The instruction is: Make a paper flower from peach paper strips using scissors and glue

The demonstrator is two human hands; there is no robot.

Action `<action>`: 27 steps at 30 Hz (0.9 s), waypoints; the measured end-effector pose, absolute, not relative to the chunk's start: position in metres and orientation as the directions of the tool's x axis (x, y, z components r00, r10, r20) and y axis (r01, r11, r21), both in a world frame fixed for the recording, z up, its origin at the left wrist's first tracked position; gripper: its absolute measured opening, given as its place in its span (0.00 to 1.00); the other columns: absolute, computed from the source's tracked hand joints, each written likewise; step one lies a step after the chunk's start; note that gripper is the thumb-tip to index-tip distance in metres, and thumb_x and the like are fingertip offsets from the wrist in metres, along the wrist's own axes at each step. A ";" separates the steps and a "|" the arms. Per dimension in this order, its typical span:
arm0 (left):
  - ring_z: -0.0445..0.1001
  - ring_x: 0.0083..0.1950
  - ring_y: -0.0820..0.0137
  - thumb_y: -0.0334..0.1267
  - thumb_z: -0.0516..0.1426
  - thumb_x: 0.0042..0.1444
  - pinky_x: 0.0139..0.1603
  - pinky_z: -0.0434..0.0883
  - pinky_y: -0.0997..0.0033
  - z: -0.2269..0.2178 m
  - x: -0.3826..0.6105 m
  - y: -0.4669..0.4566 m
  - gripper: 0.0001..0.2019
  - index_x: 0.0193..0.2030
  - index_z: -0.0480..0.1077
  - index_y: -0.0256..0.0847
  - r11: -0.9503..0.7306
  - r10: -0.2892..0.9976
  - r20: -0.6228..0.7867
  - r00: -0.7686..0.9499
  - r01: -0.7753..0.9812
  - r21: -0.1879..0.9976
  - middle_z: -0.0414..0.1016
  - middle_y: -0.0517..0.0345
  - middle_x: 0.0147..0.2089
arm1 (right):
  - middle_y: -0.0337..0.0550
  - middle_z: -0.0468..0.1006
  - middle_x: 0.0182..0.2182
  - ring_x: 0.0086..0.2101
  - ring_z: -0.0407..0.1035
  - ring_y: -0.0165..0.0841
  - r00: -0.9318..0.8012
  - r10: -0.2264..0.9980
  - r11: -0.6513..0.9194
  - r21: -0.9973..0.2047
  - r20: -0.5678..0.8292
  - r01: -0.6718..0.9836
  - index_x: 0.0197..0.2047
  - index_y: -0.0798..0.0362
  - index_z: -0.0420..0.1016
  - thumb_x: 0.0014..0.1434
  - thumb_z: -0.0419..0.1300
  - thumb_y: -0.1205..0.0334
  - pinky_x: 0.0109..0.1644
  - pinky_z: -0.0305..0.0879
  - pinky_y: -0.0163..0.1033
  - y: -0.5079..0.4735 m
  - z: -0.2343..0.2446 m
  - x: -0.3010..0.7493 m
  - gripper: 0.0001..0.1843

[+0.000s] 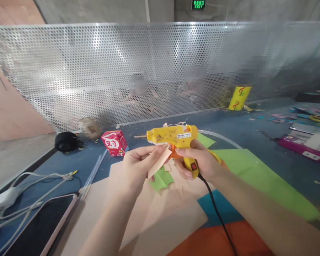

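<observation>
My right hand [200, 161] is wrapped round the handle of a yellow hot glue gun [170, 137]. The gun's metal nozzle points left, a clear glue stick [224, 136] sticks out of its back, and a black cord hangs from the handle. In my left hand [138, 167] a small piece of pale paper [160, 161] is pinched between thumb and fingers, close below the gun's barrel and beside its orange trigger [174, 152]. Under the hands lies a green paper cutout [162, 179] on pale paper sheets [149, 217].
A red box [114, 143], glue sticks [93, 172], a tablet-like device [42, 227] and white cables [40, 176] lie to the left. Green paper [258, 174], orange paper [221, 241] and a purple power strip [301, 147] are at the right. A perforated metal screen [109, 64] stands behind.
</observation>
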State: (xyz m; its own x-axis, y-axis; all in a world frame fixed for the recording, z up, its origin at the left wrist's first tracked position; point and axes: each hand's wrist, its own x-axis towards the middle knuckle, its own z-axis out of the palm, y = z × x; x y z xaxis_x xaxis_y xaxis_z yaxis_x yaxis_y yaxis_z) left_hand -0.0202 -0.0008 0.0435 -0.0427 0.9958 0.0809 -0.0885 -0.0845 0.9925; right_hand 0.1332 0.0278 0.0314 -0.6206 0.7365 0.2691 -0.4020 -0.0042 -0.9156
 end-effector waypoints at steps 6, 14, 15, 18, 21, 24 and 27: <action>0.60 0.11 0.80 0.39 0.61 0.43 0.07 0.55 0.83 0.037 -0.021 0.001 0.06 0.27 0.77 0.41 -0.151 0.982 0.147 -0.116 -0.028 0.988 0.72 0.61 0.15 | 0.33 0.63 0.07 0.09 0.53 0.23 -0.618 0.741 0.020 -0.928 0.264 -0.373 0.24 0.57 0.67 0.52 0.53 0.61 0.13 0.51 0.30 0.028 0.031 0.132 0.09; 0.55 0.11 0.83 0.40 0.62 0.40 0.09 0.51 0.83 0.029 -0.027 0.012 0.08 0.26 0.76 0.38 -0.179 0.951 0.170 -0.258 -0.010 0.984 0.67 0.64 0.12 | 0.34 0.67 0.13 0.10 0.53 0.22 -0.500 0.770 0.088 -0.841 0.398 -0.533 0.29 0.54 0.67 0.51 0.53 0.62 0.12 0.50 0.29 0.032 0.047 0.151 0.05; 0.55 0.11 0.83 0.40 0.62 0.39 0.09 0.51 0.83 0.029 -0.028 0.014 0.08 0.26 0.76 0.38 -0.170 0.951 0.163 -0.264 -0.001 0.986 0.67 0.64 0.12 | 0.36 0.69 0.15 0.10 0.54 0.22 -0.453 0.784 0.128 -0.825 0.424 -0.550 0.29 0.54 0.67 0.51 0.54 0.62 0.11 0.49 0.29 0.033 0.050 0.155 0.05; 0.55 0.11 0.82 0.41 0.62 0.38 0.10 0.52 0.82 0.027 -0.033 0.019 0.10 0.26 0.76 0.37 -0.134 0.953 0.142 -0.267 0.050 0.990 0.65 0.65 0.11 | 0.42 0.75 0.24 0.10 0.54 0.21 -0.338 0.811 0.226 -0.788 0.478 -0.573 0.28 0.54 0.67 0.50 0.54 0.62 0.11 0.48 0.30 0.039 0.058 0.167 0.05; 0.59 0.14 0.81 0.41 0.63 0.37 0.14 0.56 0.80 0.025 -0.039 0.029 0.12 0.28 0.76 0.36 -0.092 0.943 0.131 -0.306 0.140 0.986 0.68 0.64 0.14 | 0.46 0.77 0.32 0.10 0.54 0.20 -0.264 0.823 0.274 -0.759 0.503 -0.591 0.29 0.55 0.67 0.50 0.54 0.61 0.11 0.48 0.31 0.044 0.061 0.174 0.06; 0.63 0.17 0.78 0.43 0.63 0.37 0.17 0.60 0.78 0.032 -0.044 0.048 0.15 0.31 0.76 0.35 -0.065 0.929 0.128 -0.347 0.186 0.980 0.71 0.62 0.18 | 0.46 0.77 0.32 0.10 0.55 0.20 -0.232 0.809 0.317 -0.733 0.540 -0.602 0.28 0.55 0.67 0.50 0.54 0.62 0.12 0.49 0.31 0.048 0.061 0.179 0.05; 0.55 0.13 0.81 0.43 0.63 0.39 0.15 0.56 0.78 0.046 -0.036 0.077 0.16 0.34 0.75 0.34 -0.066 0.936 0.143 -0.322 0.240 0.969 0.60 0.68 0.11 | 0.45 0.77 0.31 0.11 0.56 0.20 -0.172 0.799 0.374 -0.700 0.576 -0.608 0.27 0.55 0.67 0.50 0.54 0.64 0.12 0.50 0.30 0.052 0.063 0.185 0.04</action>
